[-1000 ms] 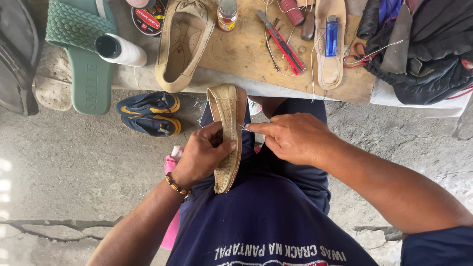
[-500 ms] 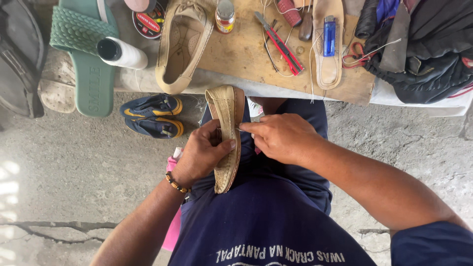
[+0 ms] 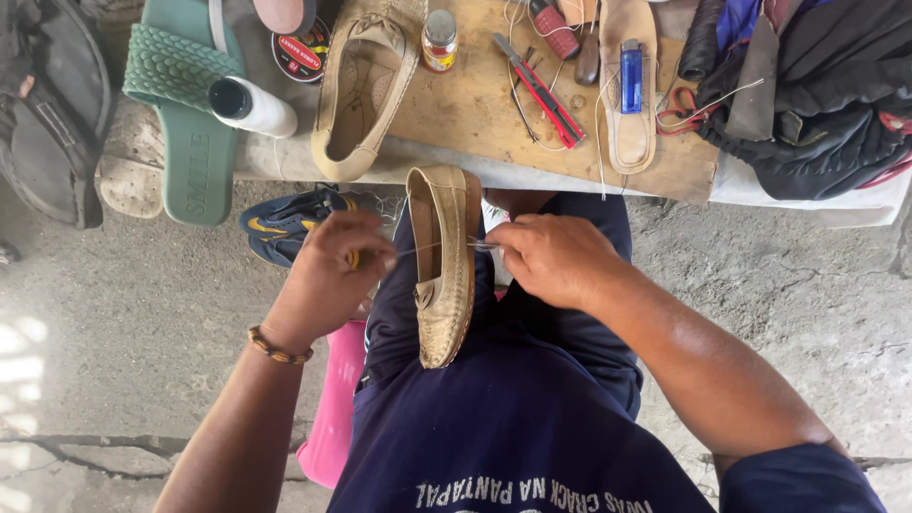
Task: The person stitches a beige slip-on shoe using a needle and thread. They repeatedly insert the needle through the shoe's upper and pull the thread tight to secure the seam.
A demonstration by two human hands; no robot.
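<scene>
Concrete floor (image 3: 142, 380), cracked and grey, under a wooden board (image 3: 475, 104) crowded with a tan shoe (image 3: 356, 95), insole (image 3: 627, 95), blue lighter (image 3: 631, 76) and green sandal (image 3: 190, 142), while the beige loafer (image 3: 445, 266) stands on the lap, left hand (image 3: 328, 275) and right hand (image 3: 551, 256) each pinching taut thread (image 3: 427, 247) across it.

- A shoe (image 3: 445, 271) stands on edge on the person's lap, between the left hand (image 3: 328, 275) and right hand (image 3: 551, 256).
- Beyond it lies a wooden board (image 3: 475, 104); a second shoe (image 3: 361, 90), lighter (image 3: 632, 76) and insole (image 3: 629, 133) rest on it.
- A sandal (image 3: 185, 142) lies left of the board.
</scene>
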